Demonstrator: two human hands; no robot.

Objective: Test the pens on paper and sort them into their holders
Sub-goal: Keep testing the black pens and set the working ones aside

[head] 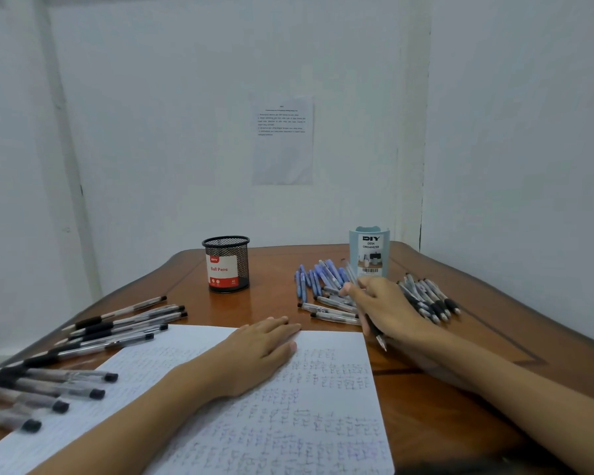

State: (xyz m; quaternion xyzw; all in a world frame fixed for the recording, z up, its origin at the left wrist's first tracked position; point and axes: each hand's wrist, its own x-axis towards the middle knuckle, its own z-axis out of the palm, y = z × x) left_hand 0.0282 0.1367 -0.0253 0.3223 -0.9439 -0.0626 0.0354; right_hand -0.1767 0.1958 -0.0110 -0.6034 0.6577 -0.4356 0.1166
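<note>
Paper: near centre, full of scribbles.
Left hand: flat on the paper's far edge, fingers straight.
Right hand: fingers curled round a pen, tip pointing near, over loose pens beside the blue desk organizer.

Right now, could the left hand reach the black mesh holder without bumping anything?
Probably yes. The left hand lies flat on the paper, and only bare table shows between it and the mesh holder. The capped pens lie off to its left, out of that path.
</note>
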